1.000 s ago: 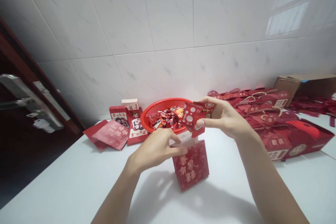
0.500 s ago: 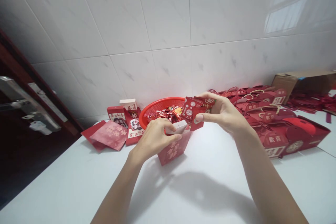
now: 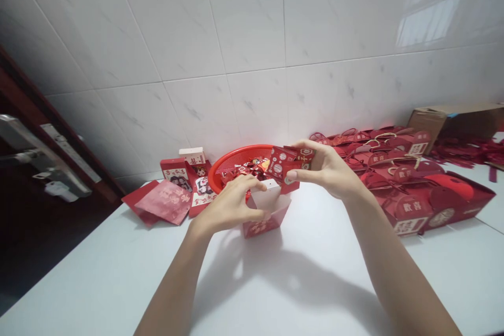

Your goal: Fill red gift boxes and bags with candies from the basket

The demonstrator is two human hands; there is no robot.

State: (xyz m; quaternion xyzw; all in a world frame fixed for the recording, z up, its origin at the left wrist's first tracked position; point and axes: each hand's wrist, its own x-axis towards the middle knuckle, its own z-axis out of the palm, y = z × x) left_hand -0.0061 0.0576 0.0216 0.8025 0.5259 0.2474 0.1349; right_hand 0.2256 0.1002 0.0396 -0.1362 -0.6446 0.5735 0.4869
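Note:
A small white box sits at the open top of an upright red paper gift box. My left hand has its fingers and thumb around the white box, over the gift box's mouth. How far down the white box reaches is hidden. My right hand pinches several red printed packets between thumb and fingers, just above and right of the gift box. Directly behind both hands, a red plastic basket contains shiny red wrapped pieces.
Flat red paper pieces and red-and-white picture boxes lie to the left. Rows of red handled gift boxes fill the right side. Behind them stands a cardboard carton with dark red ribbons. A tiled wall borders the table.
The gift box has tilted and shifted slightly, showing more of its pale inside. My left fingers have spread a little around the white box. My right hand has moved slightly left with the packets.

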